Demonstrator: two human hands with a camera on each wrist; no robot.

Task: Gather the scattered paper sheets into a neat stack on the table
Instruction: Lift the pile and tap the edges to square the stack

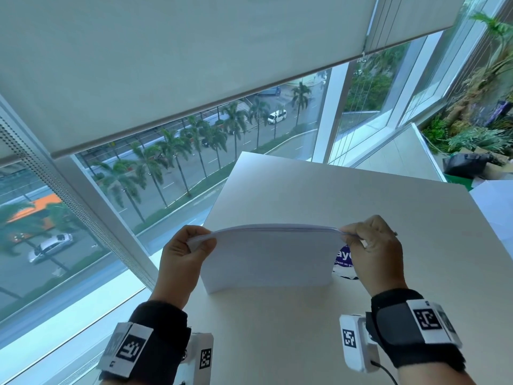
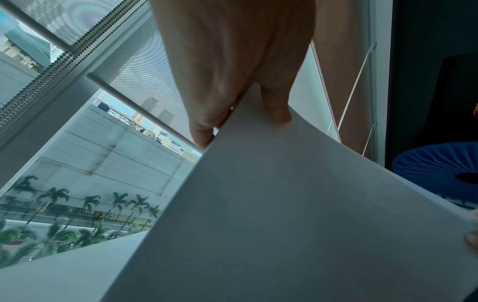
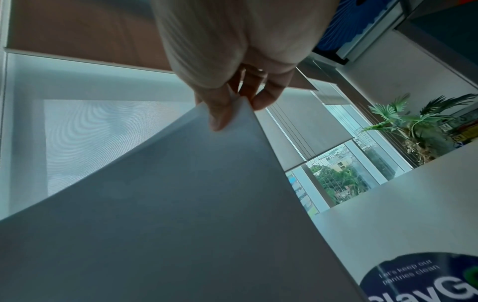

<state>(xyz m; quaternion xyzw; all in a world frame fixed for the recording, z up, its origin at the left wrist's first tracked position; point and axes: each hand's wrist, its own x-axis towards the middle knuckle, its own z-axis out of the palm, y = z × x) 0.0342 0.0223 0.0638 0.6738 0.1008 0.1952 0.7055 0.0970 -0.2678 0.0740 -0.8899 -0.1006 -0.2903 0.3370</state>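
Both hands, your left hand (image 1: 181, 255) and right hand (image 1: 373, 250), pinch the top corners of the paper stack (image 1: 268, 258), stood on edge on the table (image 1: 374, 207). Ease either pinch and the bowed sheets could fan out or slide apart.

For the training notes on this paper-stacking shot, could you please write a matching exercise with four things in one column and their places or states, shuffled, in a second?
Things:
1. left hand
2. right hand
3. papers
4. sticker

Places or states:
A. stands on its lower edge on the table
B. lies flat on the table, partly hidden behind the sheets
C. pinches the top left corner
D. pinches the top right corner

Pairs: 1-C, 2-D, 3-A, 4-B
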